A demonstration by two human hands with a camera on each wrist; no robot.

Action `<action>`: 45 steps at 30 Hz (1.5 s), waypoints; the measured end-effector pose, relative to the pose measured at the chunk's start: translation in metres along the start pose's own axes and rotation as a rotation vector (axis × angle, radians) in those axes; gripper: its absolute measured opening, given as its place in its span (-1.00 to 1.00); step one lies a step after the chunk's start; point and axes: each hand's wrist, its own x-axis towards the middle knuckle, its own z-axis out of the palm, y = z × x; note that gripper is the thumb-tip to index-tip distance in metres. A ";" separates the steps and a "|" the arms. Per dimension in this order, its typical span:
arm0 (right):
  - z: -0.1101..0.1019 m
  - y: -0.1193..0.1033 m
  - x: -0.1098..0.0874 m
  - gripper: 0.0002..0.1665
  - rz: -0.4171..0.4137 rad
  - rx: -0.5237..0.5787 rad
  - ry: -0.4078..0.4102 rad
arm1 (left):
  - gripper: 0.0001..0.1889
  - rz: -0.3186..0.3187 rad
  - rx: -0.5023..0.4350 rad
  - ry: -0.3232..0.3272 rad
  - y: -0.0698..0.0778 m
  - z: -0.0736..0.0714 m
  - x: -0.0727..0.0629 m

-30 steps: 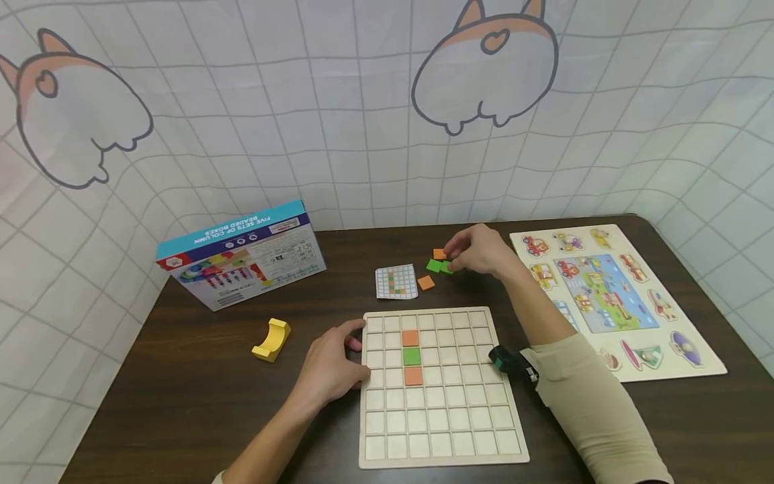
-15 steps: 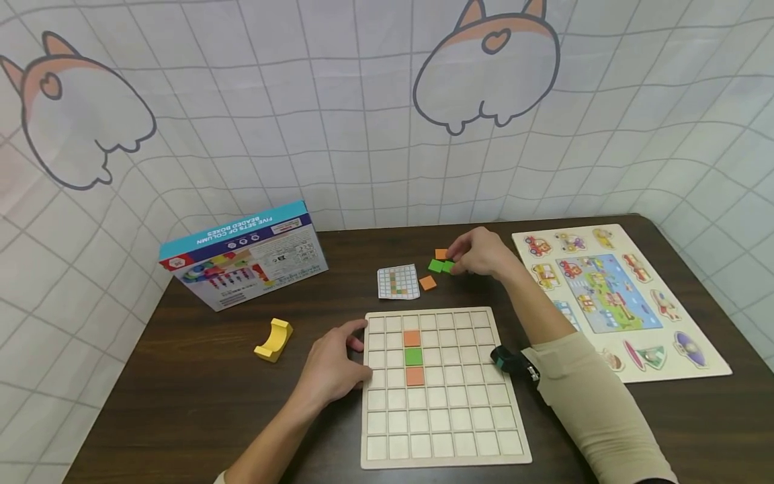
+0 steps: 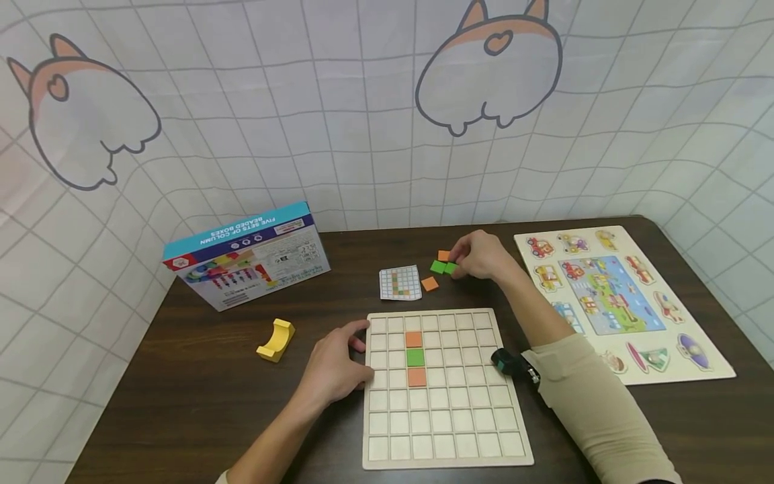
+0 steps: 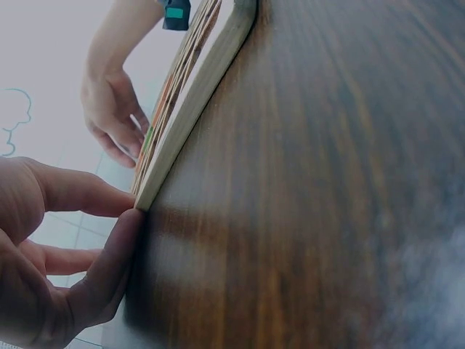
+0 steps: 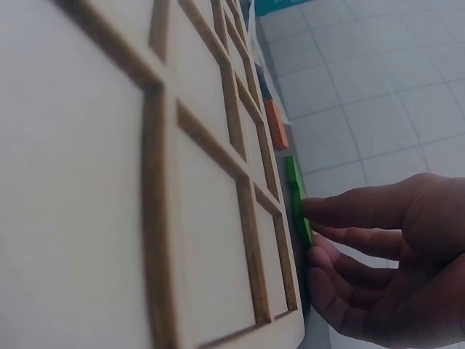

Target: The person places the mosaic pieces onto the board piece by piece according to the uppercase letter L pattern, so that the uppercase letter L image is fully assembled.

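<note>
A pale wooden grid board (image 3: 447, 420) lies on the dark table, with two orange tiles and one green tile in one column. My left hand (image 3: 334, 366) holds its left edge; in the left wrist view the thumb and a finger meet at the wooden edge (image 4: 190, 120). Behind the board, my right hand (image 3: 482, 255) pinches the right one of two adjoining green tiles (image 3: 450, 268), its fingertips on the tile's edge in the right wrist view. Loose orange tiles (image 3: 430, 284) lie around them. A small printed grid card (image 3: 400, 283) is left of the tiles.
A blue-topped box (image 3: 254, 259) stands at the back left. A yellow curved block (image 3: 277, 340) lies left of my left hand. On the right is a picture puzzle board (image 3: 683, 349), partly behind my right forearm. A white grid-patterned cloth (image 3: 375, 154) hangs behind the table.
The head view has drifted slightly, so the scene sits a little further right. Both hands keep their places at the board and the green tile.
</note>
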 end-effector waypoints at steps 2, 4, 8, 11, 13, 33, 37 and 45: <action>0.001 0.000 0.000 -0.67 -0.002 0.001 0.002 | -0.17 0.001 0.000 0.000 0.000 0.000 0.000; 0.002 0.001 0.001 -0.67 -0.002 0.000 0.007 | -0.16 0.003 -0.002 -0.001 0.000 0.001 0.000; 0.004 0.002 0.002 -0.67 -0.008 -0.001 0.018 | -0.16 0.003 -0.008 -0.004 0.000 0.001 0.000; 0.005 0.003 0.003 -0.68 -0.022 -0.005 0.026 | -0.16 0.002 -0.010 -0.005 0.000 0.001 0.000; 0.006 0.004 0.004 -0.68 -0.035 -0.013 0.033 | -0.16 0.004 -0.008 -0.004 0.000 0.000 0.000; 0.000 -0.002 -0.004 -0.71 -0.065 -0.008 0.011 | -0.16 0.000 -0.012 -0.010 -0.001 0.000 0.000; -0.001 -0.003 -0.006 -0.75 -0.064 -0.008 0.003 | -0.16 0.002 -0.012 -0.010 -0.001 0.000 0.000; -0.003 -0.003 -0.007 -0.77 -0.080 -0.038 -0.011 | -0.16 0.000 -0.011 -0.013 0.000 0.000 0.000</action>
